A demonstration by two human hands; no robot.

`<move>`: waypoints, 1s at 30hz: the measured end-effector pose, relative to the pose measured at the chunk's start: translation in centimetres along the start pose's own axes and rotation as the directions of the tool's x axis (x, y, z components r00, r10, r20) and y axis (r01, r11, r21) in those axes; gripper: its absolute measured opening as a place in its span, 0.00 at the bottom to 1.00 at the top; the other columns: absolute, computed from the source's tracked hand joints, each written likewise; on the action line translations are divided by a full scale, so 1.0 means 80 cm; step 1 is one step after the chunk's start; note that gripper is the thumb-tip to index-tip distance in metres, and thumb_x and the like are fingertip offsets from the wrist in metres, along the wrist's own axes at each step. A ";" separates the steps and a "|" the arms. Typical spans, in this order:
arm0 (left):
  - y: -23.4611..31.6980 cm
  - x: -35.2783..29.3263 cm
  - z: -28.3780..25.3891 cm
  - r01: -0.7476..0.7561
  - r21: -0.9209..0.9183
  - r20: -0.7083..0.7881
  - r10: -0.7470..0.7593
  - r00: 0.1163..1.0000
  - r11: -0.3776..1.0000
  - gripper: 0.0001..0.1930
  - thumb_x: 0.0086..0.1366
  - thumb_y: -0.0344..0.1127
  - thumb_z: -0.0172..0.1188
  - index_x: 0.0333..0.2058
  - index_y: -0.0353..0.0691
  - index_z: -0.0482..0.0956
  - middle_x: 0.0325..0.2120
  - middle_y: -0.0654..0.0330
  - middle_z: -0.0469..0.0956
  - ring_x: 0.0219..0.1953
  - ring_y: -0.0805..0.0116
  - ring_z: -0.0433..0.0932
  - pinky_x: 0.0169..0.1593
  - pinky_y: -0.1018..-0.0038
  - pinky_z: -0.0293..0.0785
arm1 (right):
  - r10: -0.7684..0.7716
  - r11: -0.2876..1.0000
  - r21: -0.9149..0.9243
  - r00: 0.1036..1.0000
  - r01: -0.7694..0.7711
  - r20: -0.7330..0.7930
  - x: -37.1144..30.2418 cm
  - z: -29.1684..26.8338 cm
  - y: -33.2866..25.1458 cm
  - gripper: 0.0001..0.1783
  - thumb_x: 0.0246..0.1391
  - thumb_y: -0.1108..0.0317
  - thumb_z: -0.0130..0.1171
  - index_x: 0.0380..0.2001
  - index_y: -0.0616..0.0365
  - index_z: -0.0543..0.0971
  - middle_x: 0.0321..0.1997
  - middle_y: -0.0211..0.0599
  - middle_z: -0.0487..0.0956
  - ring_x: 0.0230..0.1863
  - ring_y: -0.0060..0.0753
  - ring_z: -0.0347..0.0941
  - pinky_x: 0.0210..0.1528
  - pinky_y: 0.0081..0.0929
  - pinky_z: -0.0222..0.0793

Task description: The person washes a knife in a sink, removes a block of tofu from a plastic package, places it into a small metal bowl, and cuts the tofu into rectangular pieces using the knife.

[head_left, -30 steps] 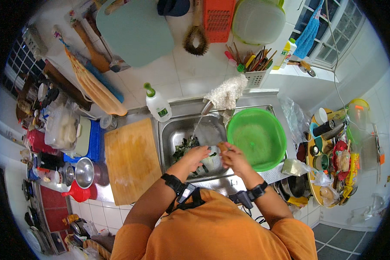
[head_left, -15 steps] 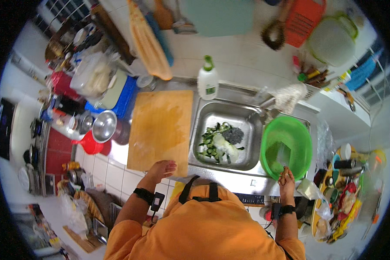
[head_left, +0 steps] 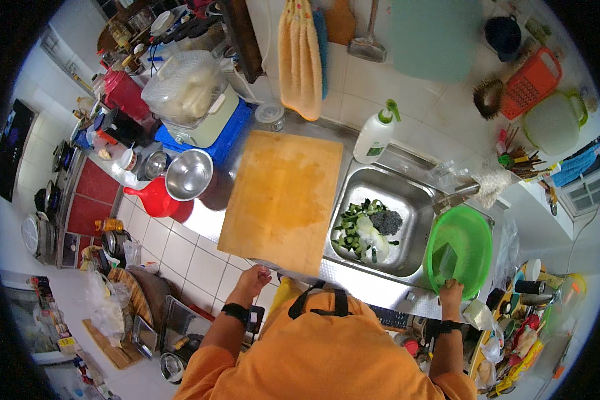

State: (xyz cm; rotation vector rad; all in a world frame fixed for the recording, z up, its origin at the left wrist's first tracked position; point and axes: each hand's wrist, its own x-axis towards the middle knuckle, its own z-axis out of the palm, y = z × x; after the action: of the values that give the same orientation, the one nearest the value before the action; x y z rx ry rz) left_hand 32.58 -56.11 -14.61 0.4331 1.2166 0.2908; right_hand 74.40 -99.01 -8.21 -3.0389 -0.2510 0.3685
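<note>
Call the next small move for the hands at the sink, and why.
Probably lift the green basin with the right hand, which grips its near rim; the basin sits tilted on the sink's right edge. The left hand rests at the near edge of the wooden cutting board, so it is free to steady.

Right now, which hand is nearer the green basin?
Right. The right hand grips the green basin at its near rim; the left hand rests beyond the sink, by the cutting board.
</note>
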 end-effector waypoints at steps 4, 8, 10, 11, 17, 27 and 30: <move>0.023 -0.056 0.020 -0.061 -0.112 0.028 0.065 0.997 0.992 0.09 0.63 0.33 0.47 0.26 0.35 0.69 0.24 0.56 0.73 0.29 0.64 0.75 0.42 0.64 0.75 | -0.365 0.928 0.055 0.928 0.369 -0.082 -0.054 -0.041 -0.120 0.24 0.41 0.74 0.58 0.46 0.58 0.72 0.49 0.52 0.69 0.50 0.54 0.65 0.52 0.39 0.63; 0.092 -0.143 0.048 -0.170 -0.131 0.077 0.181 0.980 0.977 0.11 0.65 0.37 0.47 0.30 0.35 0.68 0.26 0.54 0.75 0.30 0.63 0.77 0.42 0.64 0.76 | -0.671 0.683 0.421 0.740 0.597 0.039 -0.093 -0.072 -0.258 0.30 0.43 0.75 0.58 0.53 0.58 0.66 0.50 0.52 0.68 0.50 0.52 0.66 0.51 0.36 0.64; 0.128 -0.175 0.055 -0.244 -0.091 0.136 0.255 0.957 0.966 0.11 0.66 0.37 0.47 0.31 0.35 0.67 0.28 0.54 0.76 0.30 0.63 0.77 0.41 0.64 0.76 | -0.750 0.624 0.465 0.649 0.627 0.131 -0.110 -0.089 -0.323 0.37 0.46 0.72 0.58 0.60 0.51 0.57 0.54 0.51 0.64 0.44 0.51 0.70 0.46 0.35 0.68; 0.145 -0.187 0.054 -0.290 -0.004 0.153 0.287 0.946 0.957 0.10 0.65 0.38 0.48 0.33 0.36 0.68 0.31 0.53 0.75 0.32 0.62 0.77 0.42 0.63 0.75 | -0.811 0.564 0.387 0.577 0.730 0.093 -0.118 -0.103 -0.356 0.39 0.45 0.72 0.59 0.61 0.50 0.55 0.56 0.51 0.62 0.45 0.51 0.70 0.45 0.35 0.69; 0.270 -0.248 0.096 -0.505 0.045 0.327 0.465 0.823 0.862 0.13 0.67 0.42 0.43 0.38 0.37 0.68 0.29 0.57 0.75 0.29 0.66 0.76 0.38 0.66 0.75 | -0.902 0.372 0.301 0.419 0.878 -0.105 -0.134 -0.116 -0.468 0.35 0.43 0.69 0.60 0.57 0.52 0.61 0.53 0.50 0.65 0.43 0.51 0.71 0.44 0.38 0.69; 0.462 -0.195 0.306 -0.445 -0.101 0.747 0.363 0.557 0.890 0.11 0.65 0.35 0.44 0.40 0.33 0.68 0.38 0.50 0.74 0.41 0.59 0.75 0.47 0.66 0.74 | -0.666 0.606 0.451 0.728 0.655 -0.162 -0.066 -0.151 -0.528 0.23 0.50 0.53 0.55 0.43 0.59 0.71 0.28 0.49 0.77 0.30 0.51 0.74 0.31 0.40 0.69; 0.480 -0.167 0.379 -0.375 -0.128 0.769 0.330 0.548 0.918 0.12 0.66 0.33 0.42 0.42 0.29 0.65 0.44 0.47 0.70 0.45 0.54 0.72 0.50 0.63 0.72 | -0.564 0.577 0.573 0.792 0.581 -0.234 -0.029 -0.150 -0.540 0.22 0.51 0.52 0.55 0.41 0.59 0.71 0.31 0.50 0.77 0.33 0.51 0.74 0.33 0.40 0.68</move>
State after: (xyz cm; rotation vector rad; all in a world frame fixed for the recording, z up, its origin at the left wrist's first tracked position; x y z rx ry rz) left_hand 57.43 -33.08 23.14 0.7611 0.2470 0.3628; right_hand 68.49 -57.50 7.79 -2.1347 -0.8920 0.2766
